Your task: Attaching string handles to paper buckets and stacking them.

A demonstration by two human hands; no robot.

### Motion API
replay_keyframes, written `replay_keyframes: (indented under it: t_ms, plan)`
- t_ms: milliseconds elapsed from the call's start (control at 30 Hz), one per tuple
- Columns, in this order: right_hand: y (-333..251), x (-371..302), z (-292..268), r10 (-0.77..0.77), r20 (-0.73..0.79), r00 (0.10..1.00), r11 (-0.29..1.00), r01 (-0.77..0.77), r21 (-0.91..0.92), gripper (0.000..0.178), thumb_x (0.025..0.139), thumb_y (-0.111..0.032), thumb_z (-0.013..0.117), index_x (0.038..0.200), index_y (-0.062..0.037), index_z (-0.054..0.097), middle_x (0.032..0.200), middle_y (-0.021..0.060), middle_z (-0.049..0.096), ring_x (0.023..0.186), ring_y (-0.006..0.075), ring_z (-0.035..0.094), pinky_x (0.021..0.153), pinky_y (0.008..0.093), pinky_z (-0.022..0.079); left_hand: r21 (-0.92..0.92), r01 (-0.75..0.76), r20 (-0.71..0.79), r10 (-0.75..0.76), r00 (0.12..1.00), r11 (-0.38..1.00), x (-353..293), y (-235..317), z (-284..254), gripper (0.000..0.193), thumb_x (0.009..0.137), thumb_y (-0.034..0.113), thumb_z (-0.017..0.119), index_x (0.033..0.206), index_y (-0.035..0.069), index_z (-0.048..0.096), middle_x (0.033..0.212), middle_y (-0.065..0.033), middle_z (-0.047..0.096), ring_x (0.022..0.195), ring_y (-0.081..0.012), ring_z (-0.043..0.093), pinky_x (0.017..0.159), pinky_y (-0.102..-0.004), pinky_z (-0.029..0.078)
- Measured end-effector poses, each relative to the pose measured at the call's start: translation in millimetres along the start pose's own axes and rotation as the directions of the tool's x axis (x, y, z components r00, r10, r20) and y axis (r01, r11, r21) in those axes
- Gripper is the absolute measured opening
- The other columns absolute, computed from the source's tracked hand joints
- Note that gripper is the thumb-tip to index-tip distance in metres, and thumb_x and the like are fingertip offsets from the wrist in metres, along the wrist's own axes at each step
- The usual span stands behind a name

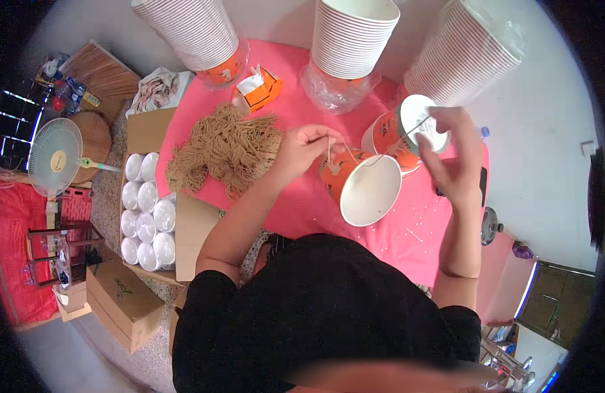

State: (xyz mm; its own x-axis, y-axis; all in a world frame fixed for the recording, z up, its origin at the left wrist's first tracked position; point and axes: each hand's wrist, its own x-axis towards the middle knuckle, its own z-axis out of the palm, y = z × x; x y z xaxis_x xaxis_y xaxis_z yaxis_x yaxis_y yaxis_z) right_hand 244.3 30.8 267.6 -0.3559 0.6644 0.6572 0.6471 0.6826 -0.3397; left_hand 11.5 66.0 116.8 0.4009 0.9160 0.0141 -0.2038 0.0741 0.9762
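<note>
An orange paper bucket (371, 190) with a white inside lies tilted on the pink-covered table (302, 209), its mouth facing me. My left hand (302, 149) is closed in a pinch at the bucket's far left side, on a thin tan string. At the right, my right hand (456, 157) is raised with its fingers pinched round a length of string (417, 128) that runs back toward the bucket. Behind the bucket, more orange buckets (383, 133) lie on their sides, a white round end (420, 111) partly covered by my right hand.
A heap of tan cords (224, 150) lies left of my left hand. Three tall stacks of white-rimmed buckets (355, 39) stand along the far edge, near an orange tissue pack (260, 88). White specks dot the right side; a carton of white cups (145, 216) and a fan (56, 157) stand left.
</note>
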Motion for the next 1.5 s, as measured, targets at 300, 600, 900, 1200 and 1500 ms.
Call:
replay_keyframes:
  t_ms: [300,600,900,1200,1500]
  plan:
    - [32,-43,-16,0.219,0.51,0.832,0.711,0.222,-0.668,0.004,0.067,-0.005,0.055,0.069,-0.0085,0.056,0.071,0.0064,0.052,0.078,0.0207,0.052,0.068,0.0344,0.037,0.109,-0.002,-0.246,0.029,0.969,0.994,9,0,-17,0.022,0.087,0.016,0.059,0.101,-0.001,0.06,0.091,-0.0071,0.065,0.079,-0.0106,0.06,0.073,-0.0245,0.048]
    - [2,2,11,-0.181,0.389,0.903,0.917,0.298,-0.265,0.019,0.064,-0.006,0.062,0.082,-0.007,0.057,0.069,0.0053,0.047,0.071,0.0236,0.05,0.071,0.037,0.04,0.398,0.036,-0.076,-0.006,0.997,0.917,22,-2,3,0.022,0.087,0.015,0.054,0.098,-0.001,0.064,0.083,-0.0097,0.066,0.078,-0.0134,0.062,0.067,-0.0261,0.047]
    - [49,38,79,-0.068,0.171,0.983,0.985,0.093,-0.142,0.011,0.071,-0.004,0.06,0.082,-0.0058,0.058,0.068,0.0077,0.057,0.067,0.0254,0.056,0.069,0.0366,0.041,0.618,0.001,0.121,-0.097,0.988,0.786,26,4,8,0.023,0.085,0.017,0.057,0.093,-0.003,0.064,0.074,-0.0098,0.065,0.068,-0.0107,0.06,0.061,-0.026,0.047]
    - [50,-30,114,0.02,0.268,0.963,0.992,-0.054,0.117,0.025,0.071,-0.007,0.065,0.095,-0.003,0.06,0.069,0.0102,0.058,0.058,0.0231,0.056,0.064,0.0329,0.042,-0.205,0.371,0.219,-0.327,0.919,0.906,23,-13,-27,0.03,0.091,0.025,0.051,0.096,-0.002,0.061,0.059,0.0038,0.044,0.049,-0.0041,0.035,0.054,-0.0226,0.037]
    - [54,-32,141,0.003,0.199,0.98,0.993,-0.026,0.113,0.012,0.071,-0.007,0.065,0.081,-0.0048,0.061,0.068,0.0077,0.058,0.058,0.0242,0.056,0.061,0.034,0.04,-0.149,0.364,0.231,-0.326,0.917,0.919,21,-6,-32,0.03,0.091,0.026,0.05,0.096,-0.001,0.061,0.059,0.0043,0.045,0.051,-0.0044,0.04,0.057,-0.0237,0.04]
